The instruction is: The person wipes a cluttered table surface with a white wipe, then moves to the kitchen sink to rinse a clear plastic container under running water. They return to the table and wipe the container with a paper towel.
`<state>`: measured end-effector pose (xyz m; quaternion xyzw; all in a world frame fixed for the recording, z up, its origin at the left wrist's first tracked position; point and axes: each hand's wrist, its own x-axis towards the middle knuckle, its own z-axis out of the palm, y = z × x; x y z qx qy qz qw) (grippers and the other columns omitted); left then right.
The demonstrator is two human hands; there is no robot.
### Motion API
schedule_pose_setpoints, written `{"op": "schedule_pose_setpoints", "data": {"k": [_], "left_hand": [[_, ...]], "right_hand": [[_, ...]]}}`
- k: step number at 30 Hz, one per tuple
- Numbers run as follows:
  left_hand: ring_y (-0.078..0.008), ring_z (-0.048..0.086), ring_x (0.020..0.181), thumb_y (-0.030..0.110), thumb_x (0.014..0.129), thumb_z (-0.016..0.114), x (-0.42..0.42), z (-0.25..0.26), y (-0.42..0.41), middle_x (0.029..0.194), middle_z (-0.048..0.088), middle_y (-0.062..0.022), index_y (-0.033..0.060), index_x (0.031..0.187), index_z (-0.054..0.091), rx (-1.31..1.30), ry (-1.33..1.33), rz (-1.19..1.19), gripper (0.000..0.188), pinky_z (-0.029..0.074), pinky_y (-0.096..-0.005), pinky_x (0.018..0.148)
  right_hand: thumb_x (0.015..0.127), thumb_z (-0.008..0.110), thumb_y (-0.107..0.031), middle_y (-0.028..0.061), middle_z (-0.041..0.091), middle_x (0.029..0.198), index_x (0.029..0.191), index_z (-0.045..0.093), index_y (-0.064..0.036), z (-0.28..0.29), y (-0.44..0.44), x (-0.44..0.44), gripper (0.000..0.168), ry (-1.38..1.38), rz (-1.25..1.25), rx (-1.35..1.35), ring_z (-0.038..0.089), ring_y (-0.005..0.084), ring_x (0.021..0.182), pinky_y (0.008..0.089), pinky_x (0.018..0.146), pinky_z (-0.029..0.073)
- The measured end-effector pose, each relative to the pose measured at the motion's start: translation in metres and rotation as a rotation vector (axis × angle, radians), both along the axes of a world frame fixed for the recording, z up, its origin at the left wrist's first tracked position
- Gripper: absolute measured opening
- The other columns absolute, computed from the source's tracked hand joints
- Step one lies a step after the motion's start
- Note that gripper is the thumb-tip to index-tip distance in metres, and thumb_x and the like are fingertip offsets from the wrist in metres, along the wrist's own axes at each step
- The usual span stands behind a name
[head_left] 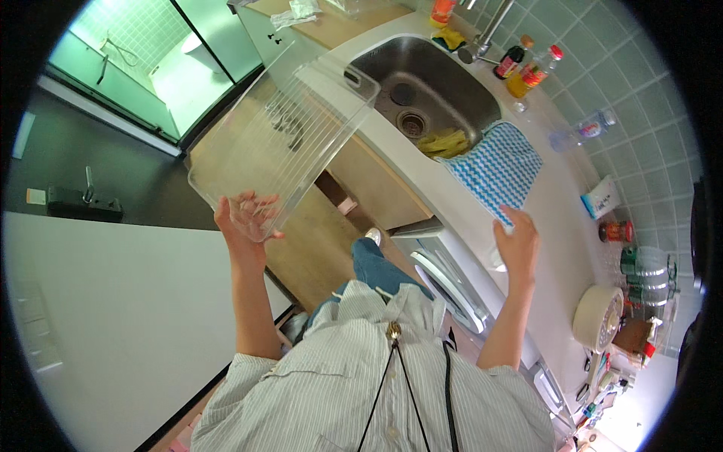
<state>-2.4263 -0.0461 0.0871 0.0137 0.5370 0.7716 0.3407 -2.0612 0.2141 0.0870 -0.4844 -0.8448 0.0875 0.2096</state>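
Note:
My left hand (244,217) grips one end of a clear plastic drawer bin (333,133), with the fingers showing through its wall. The bin has ribbed lines and is held tilted in the air, left of the counter, its far corner overlapping the sink's edge from my viewpoint. On the right, my right hand (518,243) pinches the corner of a blue-and-white wavy-striped dishcloth (497,158). That cloth lies over the countertop and the near end of the stainless steel sink (469,85). A yellowish crumpled cloth or rubber glove (446,144) rests in the sink beside it.
A faucet (483,42), sauce bottles (528,73) and a clear plastic bottle (584,130) stand along the tiled wall. Farther right are a tissue pack (601,198), a jar (615,230) and a round cream container (599,318). A washing machine (449,277) sits under the counter.

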Motion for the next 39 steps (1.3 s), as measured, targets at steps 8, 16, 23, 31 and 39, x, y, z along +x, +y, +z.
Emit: {"op": "schedule_pose_setpoints", "data": {"k": [8,16,23,31,39], "left_hand": [[-0.0314,0.064,0.088,0.064,0.082,0.043,-0.049,0.033,0.075,0.101,0.064,-0.0158,0.0094,0.104,0.057,-0.068,0.085,-0.036,0.061,0.054,-0.0371,0.047],[-0.0301,0.064,0.093,0.065,0.083,0.042,-0.101,0.014,0.159,0.103,0.065,-0.0151,0.0094,0.104,0.058,-0.089,0.075,-0.178,0.062,0.057,-0.0357,0.048],[-0.0276,0.064,0.09,0.063,0.084,0.041,-0.142,0.02,0.208,0.103,0.065,-0.0146,0.0104,0.106,0.057,-0.184,0.099,-0.325,0.059,0.055,-0.0383,0.051],[-0.0242,0.064,0.08,0.062,0.085,0.039,-0.2,0.029,0.253,0.098,0.064,-0.0172,0.0081,0.113,0.048,-0.197,0.426,-0.663,0.061,0.047,-0.0328,0.042],[-0.0235,0.066,0.078,0.056,0.088,0.045,-0.212,0.019,0.306,0.094,0.063,-0.0171,0.0007,0.112,0.042,-0.199,0.335,-0.971,0.06,0.05,-0.0313,0.044]], "right_hand": [[0.075,0.071,-0.032,0.0101,0.067,0.105,0.105,0.067,-0.011,-0.015,0.092,-0.033,0.036,-0.289,-0.352,-0.261,0.063,0.0292,0.097,0.0386,0.083,0.049],[0.075,0.069,-0.034,0.0133,0.069,0.092,0.095,0.07,-0.015,-0.032,0.097,-0.015,0.027,-0.336,-0.508,-0.286,0.065,0.0324,0.086,0.0418,0.075,0.051],[0.077,0.069,-0.032,0.0114,0.069,0.094,0.098,0.068,-0.016,0.004,0.078,0.043,0.026,-0.463,-0.815,-0.118,0.066,0.0304,0.088,0.0401,0.076,0.051],[0.086,0.06,-0.02,0.0101,0.07,0.089,0.1,0.067,-0.009,0.024,0.061,-0.08,0.019,-0.07,-0.526,-0.14,0.067,0.0255,0.083,0.034,0.073,0.05],[0.086,0.062,-0.017,0.0092,0.068,0.102,0.112,0.065,-0.009,0.047,0.135,-0.156,0.027,-0.103,-0.339,-0.044,0.063,0.0265,0.1,0.0354,0.087,0.047]]}}
